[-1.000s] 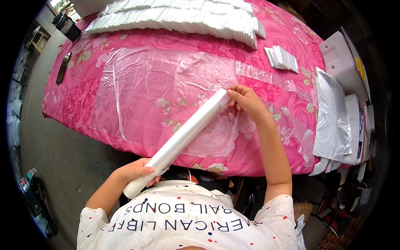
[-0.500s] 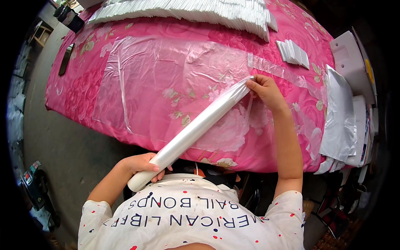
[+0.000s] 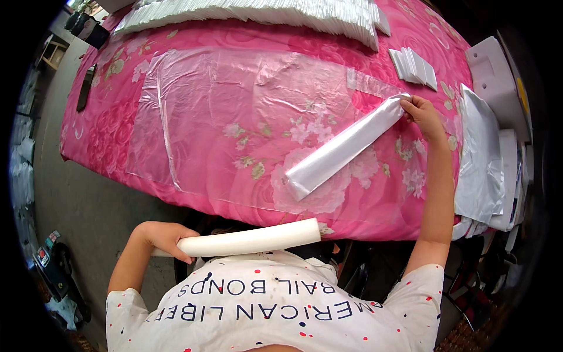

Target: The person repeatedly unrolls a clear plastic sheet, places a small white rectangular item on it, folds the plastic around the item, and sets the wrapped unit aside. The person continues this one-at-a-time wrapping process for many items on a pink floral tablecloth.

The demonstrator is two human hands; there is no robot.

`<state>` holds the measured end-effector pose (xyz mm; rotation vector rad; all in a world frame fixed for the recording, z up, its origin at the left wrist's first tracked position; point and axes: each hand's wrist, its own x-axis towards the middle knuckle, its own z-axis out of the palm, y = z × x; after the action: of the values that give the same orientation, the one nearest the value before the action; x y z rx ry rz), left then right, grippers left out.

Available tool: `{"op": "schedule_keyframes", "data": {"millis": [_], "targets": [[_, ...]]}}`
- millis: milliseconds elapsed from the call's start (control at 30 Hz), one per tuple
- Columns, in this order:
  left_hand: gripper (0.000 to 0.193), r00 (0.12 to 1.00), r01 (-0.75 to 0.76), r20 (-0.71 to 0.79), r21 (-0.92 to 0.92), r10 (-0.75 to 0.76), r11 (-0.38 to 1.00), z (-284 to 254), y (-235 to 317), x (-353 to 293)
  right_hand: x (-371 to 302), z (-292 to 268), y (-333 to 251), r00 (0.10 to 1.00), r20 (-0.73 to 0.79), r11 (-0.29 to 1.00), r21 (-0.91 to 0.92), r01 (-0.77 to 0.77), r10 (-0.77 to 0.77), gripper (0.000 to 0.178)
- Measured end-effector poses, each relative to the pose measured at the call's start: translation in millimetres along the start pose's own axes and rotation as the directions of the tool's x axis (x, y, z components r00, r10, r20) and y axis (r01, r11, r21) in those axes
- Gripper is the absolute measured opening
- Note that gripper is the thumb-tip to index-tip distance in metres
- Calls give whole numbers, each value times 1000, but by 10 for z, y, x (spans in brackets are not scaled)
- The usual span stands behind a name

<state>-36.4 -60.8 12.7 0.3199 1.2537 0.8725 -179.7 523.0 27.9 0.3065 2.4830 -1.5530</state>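
Note:
My left hand [image 3: 170,239] is wrapped round one end of a plain white tube [image 3: 258,238], held level just beyond the table's near edge, close to my shirt. Out to the right, my right hand [image 3: 424,115] pinches the far end of a flattened silvery-white plastic sleeve [image 3: 349,146]. The sleeve slants toward the near left over the pink flowered cloth, apart from the tube. Under and beside it, a large clear plastic sheet [image 3: 205,123] lies spread on the table.
Along the far edge runs a long row of folded white packets [image 3: 246,19]. A small stack of them [image 3: 413,67] lies far right. Silvery plastic sheets [image 3: 481,152] and a white foam box [image 3: 495,76] line the right side. A phone [image 3: 86,88] and a dark bottle [image 3: 88,29] are at left.
The silvery sleeve has come off the white tube. My right hand moved right with the sleeve; my left hand shifted left and the tube turned from slanted to nearly level.

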Motion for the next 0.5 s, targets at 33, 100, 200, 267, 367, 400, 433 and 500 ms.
{"op": "schedule_keyframes", "data": {"millis": [33,100,200,267,367,400,433,500], "targets": [[38,998,-12,-51,179,22,984,-53,337,26,2,109,-57,1000,25,1000,0,16,-16,17],[37,956,-100,-205,439,208,893,-92,863,118,16,360,-220,998,68,1000,11,12,-13,17],[39,869,-25,-303,763,392,646,-206,1442,376,111,562,-325,982,184,999,11,45,-46,17],[40,789,89,-354,874,502,478,-246,1652,556,160,686,-402,975,216,998,-25,52,-46,17],[42,569,108,-254,966,782,235,-269,1703,831,189,801,-548,967,252,997,-63,53,-36,17],[41,465,67,-170,985,869,157,-246,1709,916,219,813,-548,961,275,995,-78,59,-36,16],[40,348,37,-81,997,934,73,-230,1675,994,235,822,-563,957,288,994,-86,63,-35,16],[42,342,-204,169,973,924,-103,-128,1484,1105,270,843,-581,947,319,993,-100,69,-34,16]]}}
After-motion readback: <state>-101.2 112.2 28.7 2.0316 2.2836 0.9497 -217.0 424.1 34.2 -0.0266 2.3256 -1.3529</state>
